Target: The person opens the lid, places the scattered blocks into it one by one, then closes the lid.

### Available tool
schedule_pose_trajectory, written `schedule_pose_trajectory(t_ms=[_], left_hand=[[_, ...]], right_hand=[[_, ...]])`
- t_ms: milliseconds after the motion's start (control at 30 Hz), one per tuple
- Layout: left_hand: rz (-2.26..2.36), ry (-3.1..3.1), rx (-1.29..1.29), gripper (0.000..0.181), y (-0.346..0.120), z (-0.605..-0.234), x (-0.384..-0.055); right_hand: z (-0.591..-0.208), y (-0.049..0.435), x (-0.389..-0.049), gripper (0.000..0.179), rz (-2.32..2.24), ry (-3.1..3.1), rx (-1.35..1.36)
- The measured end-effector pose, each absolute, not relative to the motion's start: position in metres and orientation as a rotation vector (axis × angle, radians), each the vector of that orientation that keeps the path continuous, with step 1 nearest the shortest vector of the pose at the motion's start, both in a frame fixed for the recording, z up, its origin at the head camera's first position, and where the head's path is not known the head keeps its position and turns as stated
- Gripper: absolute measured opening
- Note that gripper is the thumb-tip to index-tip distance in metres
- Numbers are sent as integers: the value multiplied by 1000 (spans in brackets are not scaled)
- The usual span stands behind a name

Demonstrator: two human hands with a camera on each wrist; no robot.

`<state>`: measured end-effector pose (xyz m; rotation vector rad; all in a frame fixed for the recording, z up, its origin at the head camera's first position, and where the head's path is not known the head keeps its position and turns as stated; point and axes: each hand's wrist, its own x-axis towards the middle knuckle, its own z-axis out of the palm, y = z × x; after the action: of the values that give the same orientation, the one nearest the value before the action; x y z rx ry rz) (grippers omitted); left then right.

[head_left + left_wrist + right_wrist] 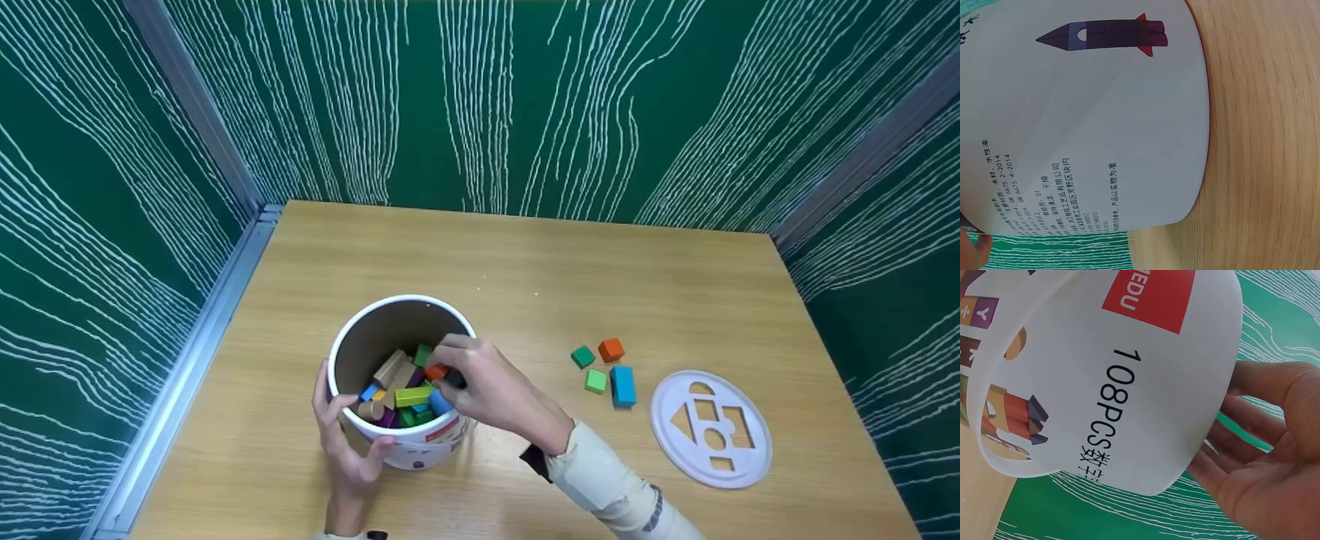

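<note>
A white round bucket with printed sides stands on the table, filled with coloured wooden blocks. Its left side is gripped by my left hand, with fingers spread along the rim and thumb at the front. My right hand reaches over the right rim into the bucket. Its fingertips and thumb pinch an orange block on top of the pile. In the right wrist view, the fingertips disappear behind the bucket's rim. Printed text and a rocket picture on the bucket wall fill the left wrist view.
Right of the bucket lie an orange cube, a dark green cube, a light green cube and a blue block. Further right is a white round lid with shaped cutouts. Green patterned panels enclose the wooden table.
</note>
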<state>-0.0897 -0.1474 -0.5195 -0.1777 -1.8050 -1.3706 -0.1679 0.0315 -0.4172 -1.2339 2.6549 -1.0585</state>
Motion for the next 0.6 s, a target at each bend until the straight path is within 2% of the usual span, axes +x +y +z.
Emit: schedule_pose_trajectory(t_ms=[600], left_hand=[[-1383, -1818, -156, 66, -147, -520, -88]], right_hand=[[-412, 48, -163, 15, -1171, 2691, -1247]])
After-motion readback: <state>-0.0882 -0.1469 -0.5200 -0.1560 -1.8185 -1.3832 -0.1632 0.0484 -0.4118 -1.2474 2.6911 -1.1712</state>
